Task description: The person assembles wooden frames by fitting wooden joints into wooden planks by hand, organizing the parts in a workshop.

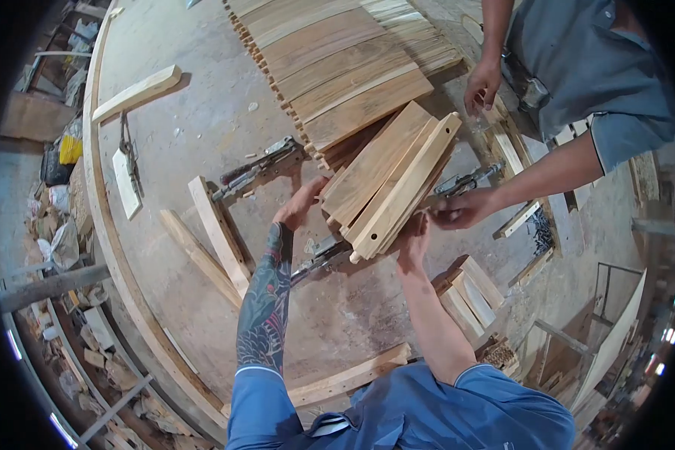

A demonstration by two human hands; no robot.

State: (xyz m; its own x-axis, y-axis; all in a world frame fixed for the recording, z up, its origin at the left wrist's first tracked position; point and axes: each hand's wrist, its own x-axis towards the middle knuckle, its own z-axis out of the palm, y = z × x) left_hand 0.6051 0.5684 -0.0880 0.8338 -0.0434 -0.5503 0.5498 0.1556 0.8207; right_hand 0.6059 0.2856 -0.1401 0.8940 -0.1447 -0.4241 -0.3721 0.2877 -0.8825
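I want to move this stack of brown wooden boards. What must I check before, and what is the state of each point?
1. Left hand at stack: ok.
2. Right hand at stack's near end: ok.
3. Co-worker's nearer hand away from yours: not ok, right beside your right hand.
4. Grey metal clamp free of stack: cannot tell, partly hidden.
5. Firm grip: cannot tell, fingers partly hidden.

Left hand (301, 202) at the near left edge of a stack of wooden boards (386, 180); right hand (414, 241) under its near right end. Top piece: a rail with two dark holes. Co-worker's hand (466, 210) just beside the right hand; their other hand (484, 86) hangs near the slatted wood panel (345, 64). Metal clamps (259, 166) and loose wood strips (219, 236) lie on the table (202, 97).
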